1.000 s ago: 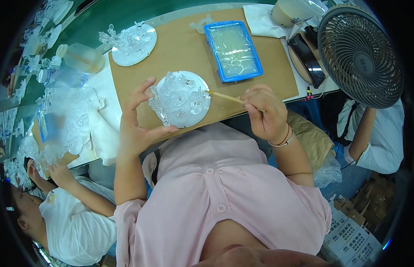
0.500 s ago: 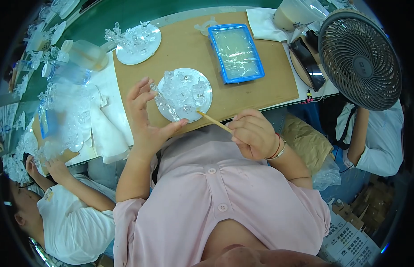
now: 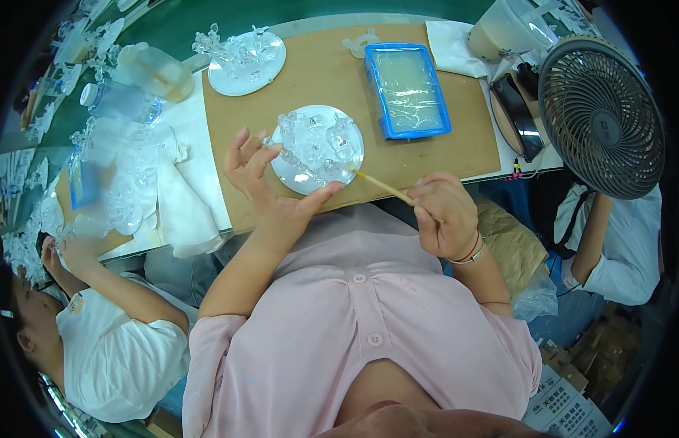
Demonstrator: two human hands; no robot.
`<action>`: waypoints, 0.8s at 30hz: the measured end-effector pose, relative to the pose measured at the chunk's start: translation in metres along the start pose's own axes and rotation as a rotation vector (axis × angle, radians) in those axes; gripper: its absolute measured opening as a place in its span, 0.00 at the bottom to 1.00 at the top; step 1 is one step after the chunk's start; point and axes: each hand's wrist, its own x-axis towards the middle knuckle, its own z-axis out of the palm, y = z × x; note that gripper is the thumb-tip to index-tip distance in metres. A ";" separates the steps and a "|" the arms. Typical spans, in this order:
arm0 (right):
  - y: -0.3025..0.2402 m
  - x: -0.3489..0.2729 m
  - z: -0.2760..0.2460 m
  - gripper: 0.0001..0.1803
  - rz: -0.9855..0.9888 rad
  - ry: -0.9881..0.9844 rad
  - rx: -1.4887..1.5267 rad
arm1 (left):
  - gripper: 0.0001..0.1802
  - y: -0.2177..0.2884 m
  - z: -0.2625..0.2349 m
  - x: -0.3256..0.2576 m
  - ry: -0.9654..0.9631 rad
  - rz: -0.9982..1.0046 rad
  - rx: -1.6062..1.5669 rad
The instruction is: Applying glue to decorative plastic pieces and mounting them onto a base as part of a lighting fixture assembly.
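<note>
Clear ornament [image 3: 315,150] pieces stand on a white disc [image 3: 332,112], over the near part of the brown board [image 3: 449,157] that covers the surface. Judging by the pose, the step in hand is fine work with a thin wooden stick [image 3: 387,187], its tip at the disc's near right edge; whether it actually touches cannot be told. What the next move seems to call for is a light, exact touch there, with the disc kept steady so the pieces are not knocked.

The ornament lies just right of and beyond the left hand [image 3: 270,196], which curves round the disc with fingers at its left edge and thumb at its near edge; how firmly it grips, if at all, is unclear. Farther to the right and nearer, the right hand [image 3: 447,213] pinches the stick, apart from the ornament.
</note>
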 end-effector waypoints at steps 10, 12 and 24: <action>-0.008 0.001 0.006 0.01 -0.036 -0.071 0.058 | 0.33 -0.007 -0.037 0.027 -0.206 -0.016 -0.053; -0.007 0.002 0.007 0.01 -0.053 -0.073 0.073 | 0.28 -0.003 -0.042 0.033 -0.238 -0.027 0.017; -0.013 -0.002 0.010 0.05 -0.080 -0.126 0.086 | 0.20 0.004 -0.044 0.030 -0.250 0.031 0.130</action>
